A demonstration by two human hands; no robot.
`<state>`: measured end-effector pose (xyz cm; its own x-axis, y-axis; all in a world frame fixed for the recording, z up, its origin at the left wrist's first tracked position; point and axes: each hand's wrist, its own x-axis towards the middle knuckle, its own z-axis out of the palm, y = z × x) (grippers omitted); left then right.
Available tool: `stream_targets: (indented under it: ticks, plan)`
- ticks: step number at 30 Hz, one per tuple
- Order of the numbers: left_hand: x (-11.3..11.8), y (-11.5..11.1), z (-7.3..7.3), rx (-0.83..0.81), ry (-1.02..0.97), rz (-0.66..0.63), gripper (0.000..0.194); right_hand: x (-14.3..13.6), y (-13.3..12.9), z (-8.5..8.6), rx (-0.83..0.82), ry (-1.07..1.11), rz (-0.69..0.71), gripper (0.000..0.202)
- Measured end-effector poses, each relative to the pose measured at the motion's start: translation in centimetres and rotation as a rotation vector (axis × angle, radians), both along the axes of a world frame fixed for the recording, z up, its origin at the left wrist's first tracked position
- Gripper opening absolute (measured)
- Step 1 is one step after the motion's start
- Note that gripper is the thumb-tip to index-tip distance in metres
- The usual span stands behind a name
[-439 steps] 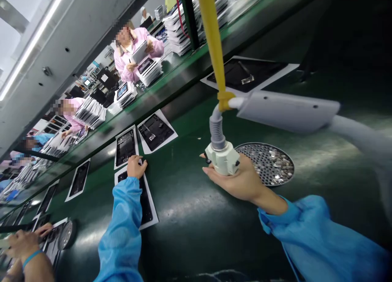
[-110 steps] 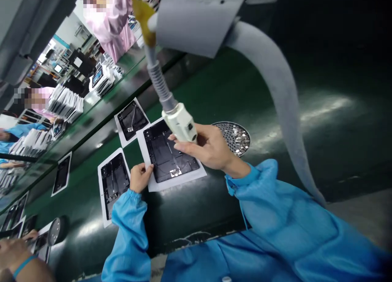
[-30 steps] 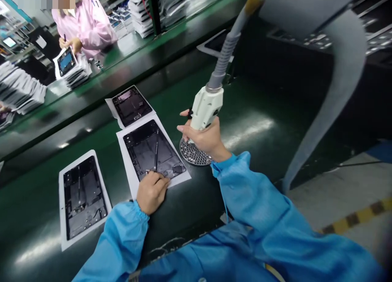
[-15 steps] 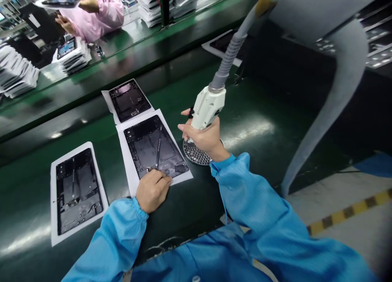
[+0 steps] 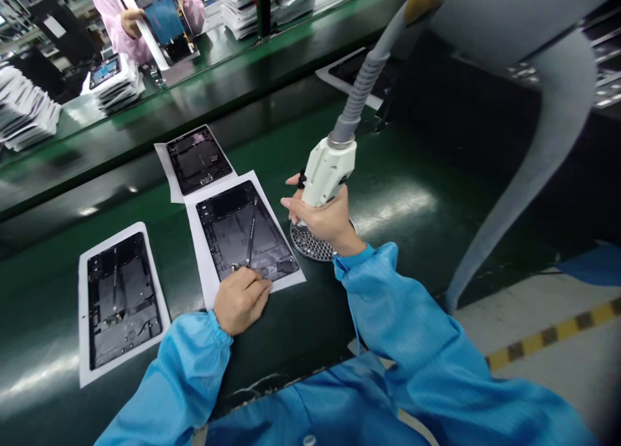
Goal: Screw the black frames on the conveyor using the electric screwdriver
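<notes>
My right hand (image 5: 323, 216) is wrapped round a white powered screwdriver (image 5: 328, 168) on a ribbed grey hose. Its lower end is behind my fingers, over a round metal dish of small holes (image 5: 313, 244), apparently a screw plate. My left hand (image 5: 242, 300) lies, fingers curled, on the near left corner of an opened black tablet shell (image 5: 242, 233). Its fingertips are hidden, so what they pinch, if anything, does not show. The shell rests on a white sheet (image 5: 194, 229), with a dark ribbon cable (image 5: 251, 233) across its inside.
Another open tablet shell (image 5: 125, 300) lies at the left, one (image 5: 198, 158) just behind, and one (image 5: 347, 74) farther back. A grey duct (image 5: 557, 129) hangs at the right. Across the green bench (image 5: 412, 155), a person in pink (image 5: 109, 10) holds a tablet (image 5: 165, 22) near stacked sheets (image 5: 26, 100).
The person in pink has tilted the tablet upright, bringing its blue inside into view with both hands on it. The shell at the back has shifted slightly left. My hands stay put.
</notes>
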<state>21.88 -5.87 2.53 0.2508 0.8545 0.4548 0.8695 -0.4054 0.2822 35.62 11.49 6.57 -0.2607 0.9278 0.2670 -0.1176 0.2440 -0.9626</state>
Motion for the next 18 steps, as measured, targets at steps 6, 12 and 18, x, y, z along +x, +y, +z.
stream_targets:
  ticks: [6, 12, 18]
  plan:
    - [0.2, 0.0, -0.2, -0.003, 0.029, 0.022, 0.016, 0.0, 0.0, 0.0, 0.013, -0.029, 0.003, 0.021]
    - [-1.1, 0.1, 1.4, -0.128, -0.05, -0.044, 0.019, -0.1, -0.2, 0.0, 0.029, -0.027, 0.014, 0.02]
    - [-4.9, 0.6, 3.1, -0.218, 0.058, 0.186, 0.026, -0.2, 0.0, -0.3, 0.027, -0.02, 0.038, 0.022]
